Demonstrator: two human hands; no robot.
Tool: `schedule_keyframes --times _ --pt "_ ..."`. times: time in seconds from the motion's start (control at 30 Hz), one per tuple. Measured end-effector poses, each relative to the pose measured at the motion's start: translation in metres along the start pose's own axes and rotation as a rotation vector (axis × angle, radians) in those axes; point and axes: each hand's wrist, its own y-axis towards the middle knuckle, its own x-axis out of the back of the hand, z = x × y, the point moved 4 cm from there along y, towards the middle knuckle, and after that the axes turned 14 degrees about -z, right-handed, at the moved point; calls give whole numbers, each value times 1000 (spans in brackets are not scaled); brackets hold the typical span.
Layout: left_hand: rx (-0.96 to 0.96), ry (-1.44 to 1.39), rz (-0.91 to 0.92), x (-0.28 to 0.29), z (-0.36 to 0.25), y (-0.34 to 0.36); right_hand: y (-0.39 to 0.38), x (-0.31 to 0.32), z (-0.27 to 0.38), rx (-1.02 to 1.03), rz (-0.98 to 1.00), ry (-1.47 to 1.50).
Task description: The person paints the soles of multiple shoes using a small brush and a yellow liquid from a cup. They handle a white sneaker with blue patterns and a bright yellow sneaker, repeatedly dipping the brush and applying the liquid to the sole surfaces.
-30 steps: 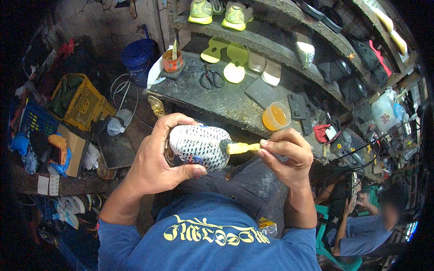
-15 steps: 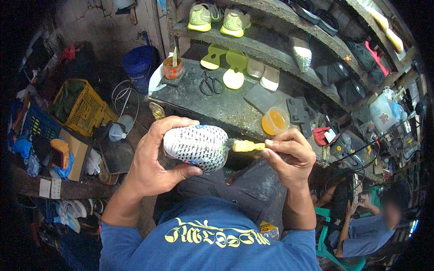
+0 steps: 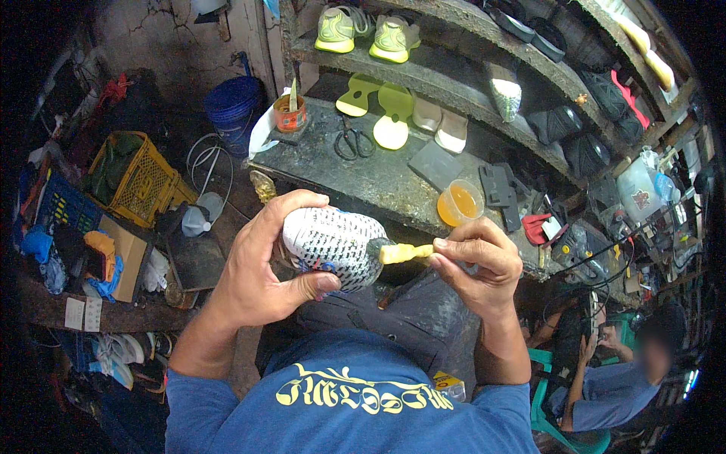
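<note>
While my left hand [image 3: 261, 276] wraps tight around the white knit shoe [image 3: 333, 246], my right hand [image 3: 476, 265] pinches a yellow brush [image 3: 404, 252] shut. Its tip touches the shoe's end, near the worktop [image 3: 363, 178] front edge.

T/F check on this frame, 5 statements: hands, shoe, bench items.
1. The left hand grips a white shoe with a dark speckled pattern. True.
2. The right hand holds a pair of scissors. False: it holds a yellow-handled tool whose tip meets the shoe; the scissors lie on the bench.
3. An orange-filled clear cup stands on the bench. True.
4. The yellow crate sits on the upper shelf. False: it is low down at the person's left, and the shelf carries a pair of lime sneakers.
5. Both hands are empty. False: each holds something.
</note>
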Motion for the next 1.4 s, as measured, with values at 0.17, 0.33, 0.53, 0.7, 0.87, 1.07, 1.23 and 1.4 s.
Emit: schedule_keyframes --times 0.17,0.33,0.53,0.7,0.87,1.07,1.23,1.4 --pt "161 -97 6 0 3 1 1 -1 -1 21 3 3" --pt "293 -236 33 -4 7 6 1 -1 -4 18 2 21" --pt "364 -355 70 -10 11 14 -2 -1 -11 33 -42 62" --pt "364 -408 74 -13 9 23 -8 -2 -23 -48 -230 216" --pt "343 -400 99 -17 1 25 -13 -18 -39 -183 -332 308" --pt "352 -440 61 -7 1 25 -13 -16 -34 -182 -142 321" --pt "396 -435 91 -6 -2 22 -5 6 -26 -190 -147 185" --pt "362 -382 73 -8 -3 28 2 0 -19 -42 -98 100"
